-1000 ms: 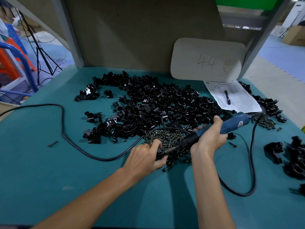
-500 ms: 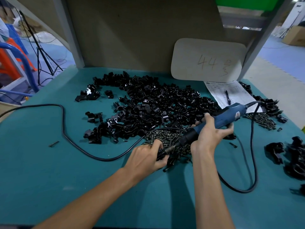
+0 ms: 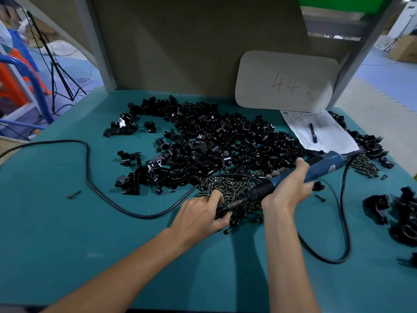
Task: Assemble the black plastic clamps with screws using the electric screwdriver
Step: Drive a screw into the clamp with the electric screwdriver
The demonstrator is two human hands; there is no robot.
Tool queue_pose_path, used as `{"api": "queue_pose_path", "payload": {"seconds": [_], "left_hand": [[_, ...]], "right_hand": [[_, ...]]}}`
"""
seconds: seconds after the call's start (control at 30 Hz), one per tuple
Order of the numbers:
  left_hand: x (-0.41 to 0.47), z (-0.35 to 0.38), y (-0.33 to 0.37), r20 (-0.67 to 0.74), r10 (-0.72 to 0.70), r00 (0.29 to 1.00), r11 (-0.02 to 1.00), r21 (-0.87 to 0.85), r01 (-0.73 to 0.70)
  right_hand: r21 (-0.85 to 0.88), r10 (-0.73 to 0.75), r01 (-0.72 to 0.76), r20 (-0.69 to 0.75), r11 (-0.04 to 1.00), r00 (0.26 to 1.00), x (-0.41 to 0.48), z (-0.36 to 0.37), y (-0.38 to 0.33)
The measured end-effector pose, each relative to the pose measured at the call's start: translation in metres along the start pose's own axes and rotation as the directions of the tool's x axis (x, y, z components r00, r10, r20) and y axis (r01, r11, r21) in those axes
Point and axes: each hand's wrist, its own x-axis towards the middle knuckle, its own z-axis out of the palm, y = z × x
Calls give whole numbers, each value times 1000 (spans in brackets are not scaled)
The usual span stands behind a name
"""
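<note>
A big heap of black plastic clamps (image 3: 214,143) covers the middle of the teal table. Dark screws (image 3: 232,186) lie piled at its near edge. My right hand (image 3: 286,188) grips the blue electric screwdriver (image 3: 322,168), which slants down to the left with its metal bit (image 3: 237,203) reaching my left hand. My left hand (image 3: 200,215) holds a small black clamp (image 3: 222,213) down at the bit's tip; most of that clamp is hidden by my fingers.
The screwdriver's black cable (image 3: 94,184) loops across the left of the table and round behind my right arm. A paper sheet with a pen (image 3: 313,134) and a beige board (image 3: 286,80) stand at the back right. More clamps (image 3: 406,213) sit at the right edge. One stray screw (image 3: 74,194) lies far left.
My right hand raised the screwdriver's rear end, then lowered it slightly; the bit stays at my left hand, which has barely moved.
</note>
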Motion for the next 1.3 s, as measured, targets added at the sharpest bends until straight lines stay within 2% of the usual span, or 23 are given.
{"api": "queue_pose_path", "payload": {"seconds": [0.6,0.9,1.13,1.3], "left_hand": [[0,-2,1,4,5,1000,1000,-8,-5],[1,-6,2,146,-87,986,982,-156,110],[0,-7,2,171,-14,985,987,-157,41],[0,-7,1,181,-11,983,987,-156,40]], "right_hand": [[-53,-30,31,14,998,999,3,4,4],[17,3,-5,74,1000,997,7,0,6],[86,45,-58,143,995,989,11,-8,1],[61,24,-32,125,998,992,10,-6,0]]}}
